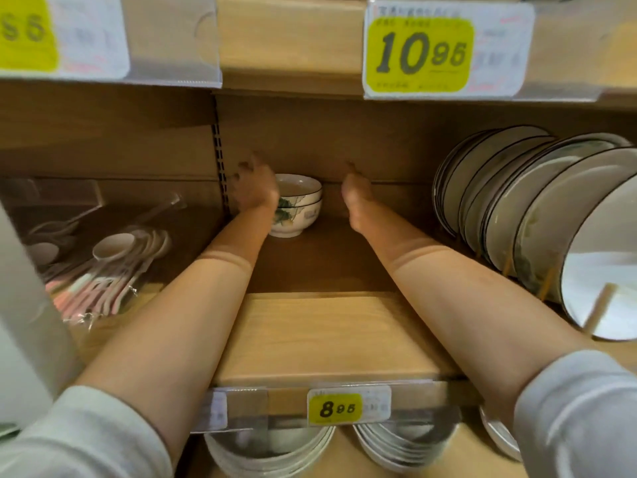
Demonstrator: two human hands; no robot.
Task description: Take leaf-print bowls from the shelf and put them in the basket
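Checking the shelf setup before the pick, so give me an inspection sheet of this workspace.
Surface: wooden shelf board, light at the front, shaded at the back.
Job's things: leaf-print bowls stacked upright at the back of the shelf, two rims showing; basket not in view.
Clutter: packed spoons to the left; plates standing on edge in a rack to the right.
Hands: left hand blurred, fingers spread at the stack's left side, contact unclear; right hand open, right of the stack, apart from it.
Cables: nothing seen.
Surroundings: 8.95 price tag on this shelf's edge; 10.95 price tag on the shelf above; white bowls stacked below.
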